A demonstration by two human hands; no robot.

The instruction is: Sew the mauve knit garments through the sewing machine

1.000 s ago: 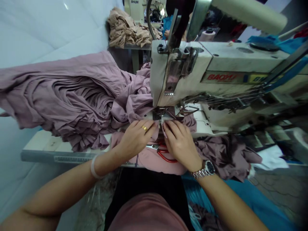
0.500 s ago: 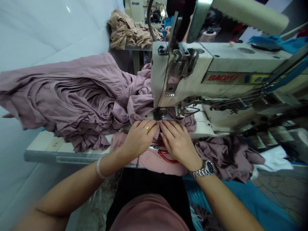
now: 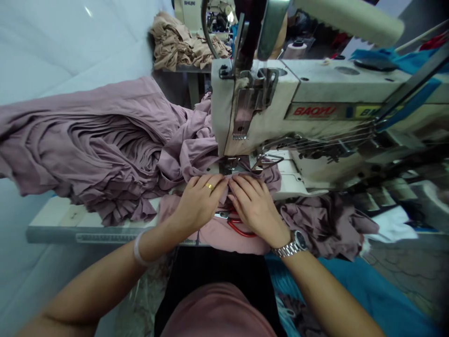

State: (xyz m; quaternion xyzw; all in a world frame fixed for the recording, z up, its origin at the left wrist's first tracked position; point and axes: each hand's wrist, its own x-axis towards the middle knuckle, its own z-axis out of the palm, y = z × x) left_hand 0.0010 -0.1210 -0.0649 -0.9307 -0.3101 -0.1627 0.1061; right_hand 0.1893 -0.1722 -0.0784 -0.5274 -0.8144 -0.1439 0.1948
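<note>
Closer than 1 s ago: tips of your L hand (image 3: 201, 199) & R hand (image 3: 258, 206) now nearly meet on mauve cloth (image 3: 272, 180), just before the foot (image 3: 228, 165). Both bend over it; can't tell if they grip or only press. Prob. best keep it flat, tips off the foot. Scissors (image 3: 223, 215) lie by R hand, so mind them. Pile (image 3: 115, 126) crowds L, bundle (image 3: 315, 220) R; most room's at front-L edge, where pale worktop (image 3: 59, 216) shows.

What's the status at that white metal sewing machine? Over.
Bare left hand, bare right hand: both on creased mauve cloth, close before the machine. Red-handled metal scissors partly hidden by right hand; not between hands and machine.
</note>
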